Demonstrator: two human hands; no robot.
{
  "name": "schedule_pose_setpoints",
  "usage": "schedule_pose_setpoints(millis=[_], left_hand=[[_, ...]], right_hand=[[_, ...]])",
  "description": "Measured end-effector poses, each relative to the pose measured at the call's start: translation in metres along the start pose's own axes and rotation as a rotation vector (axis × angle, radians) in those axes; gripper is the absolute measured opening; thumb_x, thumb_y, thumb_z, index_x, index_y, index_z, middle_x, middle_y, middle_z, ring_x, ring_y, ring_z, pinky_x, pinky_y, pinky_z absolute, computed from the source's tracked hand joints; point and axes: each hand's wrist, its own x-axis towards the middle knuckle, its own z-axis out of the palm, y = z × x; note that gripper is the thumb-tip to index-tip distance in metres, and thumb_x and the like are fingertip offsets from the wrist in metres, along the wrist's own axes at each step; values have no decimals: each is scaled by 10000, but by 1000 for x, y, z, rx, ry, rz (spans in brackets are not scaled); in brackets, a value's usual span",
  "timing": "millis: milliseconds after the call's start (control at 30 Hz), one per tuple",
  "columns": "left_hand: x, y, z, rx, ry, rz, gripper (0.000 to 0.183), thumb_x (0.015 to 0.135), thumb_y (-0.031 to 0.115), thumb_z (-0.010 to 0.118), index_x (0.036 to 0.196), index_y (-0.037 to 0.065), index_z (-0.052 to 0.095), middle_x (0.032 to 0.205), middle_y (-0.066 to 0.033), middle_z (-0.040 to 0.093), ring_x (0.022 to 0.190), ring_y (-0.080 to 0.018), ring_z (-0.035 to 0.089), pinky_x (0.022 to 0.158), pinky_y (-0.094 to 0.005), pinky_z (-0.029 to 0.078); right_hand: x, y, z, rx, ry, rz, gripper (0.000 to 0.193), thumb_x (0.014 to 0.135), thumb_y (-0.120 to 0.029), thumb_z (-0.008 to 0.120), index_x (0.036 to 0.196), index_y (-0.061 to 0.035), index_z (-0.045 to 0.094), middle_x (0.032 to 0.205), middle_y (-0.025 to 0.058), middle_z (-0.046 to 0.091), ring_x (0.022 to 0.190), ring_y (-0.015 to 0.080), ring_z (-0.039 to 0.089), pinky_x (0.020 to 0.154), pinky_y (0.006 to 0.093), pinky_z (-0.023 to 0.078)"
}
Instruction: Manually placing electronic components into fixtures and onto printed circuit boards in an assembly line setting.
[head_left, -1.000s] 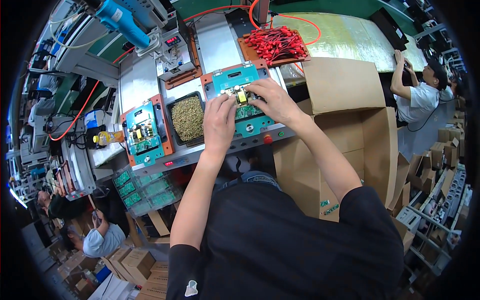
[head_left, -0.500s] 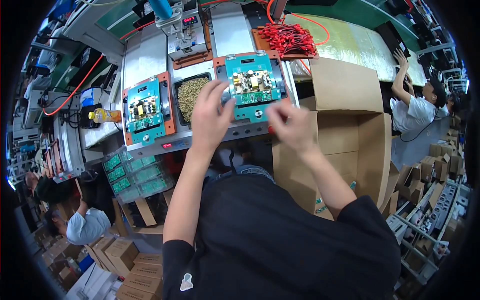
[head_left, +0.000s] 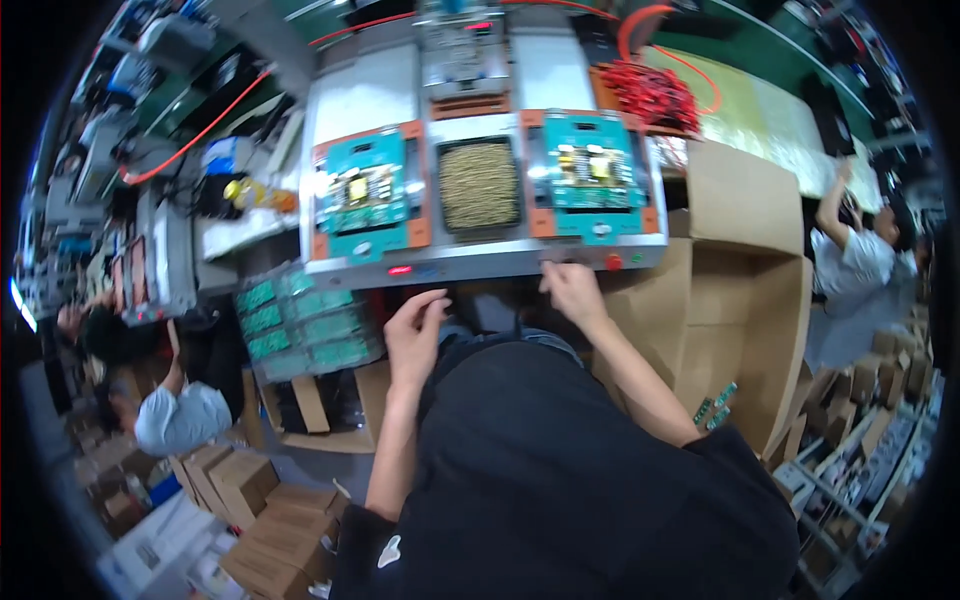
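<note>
My left hand hovers just below the front edge of the machine, its fingers loosely bent and apart with nothing visible in them. At the machine's front panel, my right hand has its fingers curled together, and a fingertip touches or nearly touches the panel edge; the exact contact is blurred. Two teal fixtures on orange bases carry circuit boards: a left circuit board and a right circuit board. Between them sits a black tray full of small brass-coloured pins or screws.
Right of me stands an open cardboard box with a few small green boards inside. Red-tipped wires lie in a bin behind. Packs of green boards are at left, near a yellow bottle. Other people work on both sides.
Both hands have drawn back from the right fixture toward me. My right hand is now at the front panel, my left below its edge. The view has shifted, so the machine appears farther right.
</note>
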Motion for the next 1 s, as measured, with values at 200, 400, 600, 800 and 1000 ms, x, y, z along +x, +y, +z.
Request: schedule_pose_setpoints(millis=[200, 400, 600, 800, 1000], left_hand=[[4, -5, -13, 56, -58, 93, 179, 963, 63, 621, 1113, 6, 701, 942, -49, 729, 808, -76, 642, 733, -222, 513], [18, -26, -46, 78, 14, 53, 182, 959, 62, 617, 1106, -3, 703, 925, -52, 723, 799, -73, 629, 734, -215, 501], [46, -25, -59, 271, 338, 280, 137, 909, 27, 642, 1039, 6, 680, 912, -73, 657, 786, -173, 614, 697, -282, 489], [60, 34, -37, 451, 172, 601, 151, 841, 120, 729, 931, 46, 633, 839, -83, 613, 759, -227, 588, 671, -349, 455], [93, 57, 14, 922, 14, 764, 215, 828, 244, 706, 755, 62, 617, 750, -102, 623, 726, -269, 629, 693, -396, 415]], right_hand=[[-14, 11, -26, 106, 111, 151, 529, 1038, -357, 486, 703, 5, 675, 476, 46, 546, 404, 112, 516, 426, 282, 407], [-15, 35, -39, 318, 162, 259, 506, 1041, -398, 468, 775, -21, 674, 580, -2, 569, 456, 67, 504, 415, 208, 378], [-20, 35, -55, 370, 244, 316, 453, 1044, -379, 475, 785, -44, 639, 552, -4, 541, 423, 72, 481, 394, 205, 362], [-37, -10, -34, 280, 148, 280, 353, 996, -282, 584, 755, -36, 662, 571, -15, 542, 479, 56, 484, 450, 206, 385], [-39, -70, 4, -69, 39, 25, 295, 970, -225, 622, 820, 17, 699, 600, 49, 625, 526, 80, 563, 509, 252, 437]])
